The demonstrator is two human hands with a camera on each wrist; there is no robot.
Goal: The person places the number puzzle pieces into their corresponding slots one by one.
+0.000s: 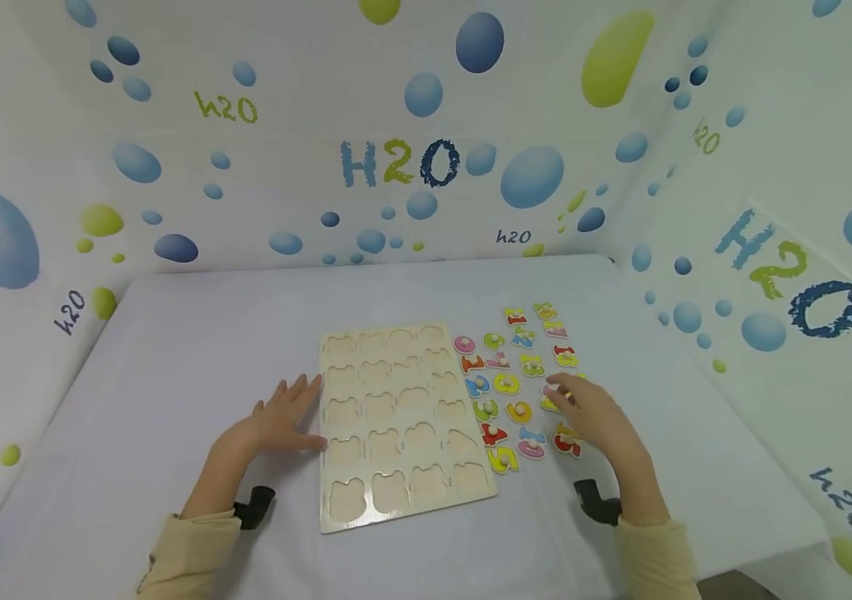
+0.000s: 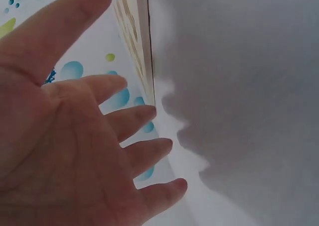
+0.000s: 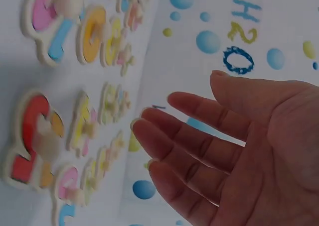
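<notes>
Going left to right with the wooden puzzle board (image 1: 405, 422) as the anchor: the left hand (image 1: 276, 425) is at the board's left edge, fingers spread wide and gripping nothing. Thumb and index tips look right at that edge, but honestly I can't tell if they press on it. The board lies flat on the white tabletop (image 1: 208, 358), full of shallow cut-outs. I'd guess it's stiff, fairly light and kinda smooth on that shiny face, so I'd take it by the side edges. Just right of the board are the number pieces (image 1: 506, 383) in loose columns: a yellow 5 (image 1: 503, 460) and red 4 (image 1: 493, 434) near its lower right corner, a pink-and-blue 10 (image 1: 532, 446) farther out, then what looks like a red-and-orange 15 (image 1: 568, 440). They seem like light, rigid wood, tough to break but easy to nudge askew, and the knob (image 3: 46, 145) is the obvious spot to pinch. Farthest right of the board, the right hand (image 1: 591, 408) is by the outer pieces, fingers loosely bent, thumb apart. The head view leaves you wondering if it's got one; the right wrist view shows it holding nothing, plus how far the knobs stick up. The left wrist view adds the board's thickness side-on.
</notes>
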